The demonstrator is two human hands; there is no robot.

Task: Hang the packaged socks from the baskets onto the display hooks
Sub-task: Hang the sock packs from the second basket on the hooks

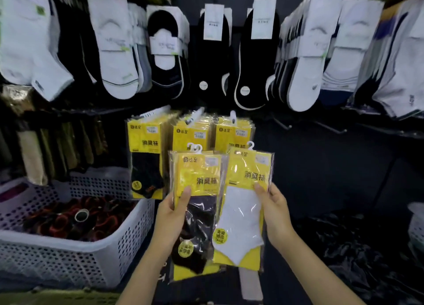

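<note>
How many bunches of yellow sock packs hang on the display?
3, side by side on the lower row: left bunch, middle bunch, right bunch. Held packs partly hide two.

A dark display wall fills the centre and right of the frame, dimly lit. Crumpled glossy black plastic sheeting lies at the lower right.

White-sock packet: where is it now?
In the head view, right of centre: the right hand grips the white-sock packet, beside the dark-sock packet in the left hand, below the hung yellow packets.
</note>
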